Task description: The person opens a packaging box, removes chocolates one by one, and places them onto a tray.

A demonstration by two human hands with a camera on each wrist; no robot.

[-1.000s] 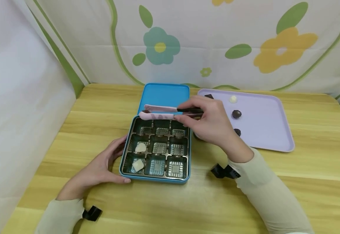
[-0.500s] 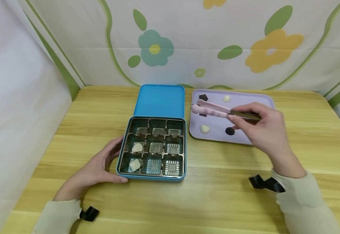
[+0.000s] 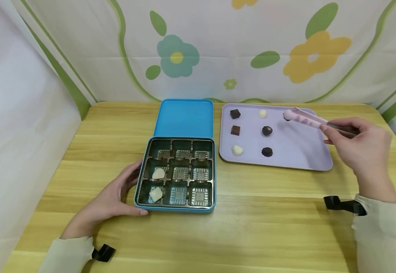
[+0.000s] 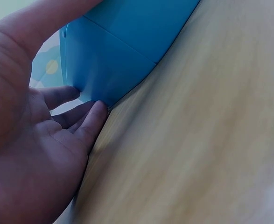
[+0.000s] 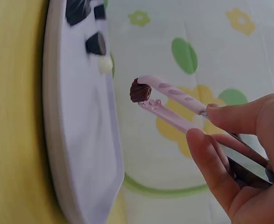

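Observation:
My left hand (image 3: 116, 199) holds the left front corner of a blue tin (image 3: 215, 182), thumb at the front and fingers on the left side. Its dark insert has several compartments. White chocolates sit in two of the left column: a rounded one (image 3: 158, 173) in the middle row, a squarish one (image 3: 155, 194) in front. My right hand (image 3: 363, 146) pinches pink tongs (image 3: 307, 119) by their dark metal handles. A dark ridged chocolate (image 5: 140, 91) is between the tongs' tips, held up over the back right of the lilac tray (image 3: 307, 155).
Left on the tray lie a dark pentagonal chocolate (image 3: 235, 113), a brown square one (image 3: 235, 130) and a white one (image 3: 237, 150). Beside them are a small white one (image 3: 262, 113) and two dark ones, round (image 3: 267, 131) and ridged (image 3: 267, 152). The tin's blue lid (image 3: 184, 117) lies behind it.
My right hand has carried the tongs with the dark chocolate from over the tin's back edge rightward across the tray to its far right. My left hand keeps its hold on the tin.

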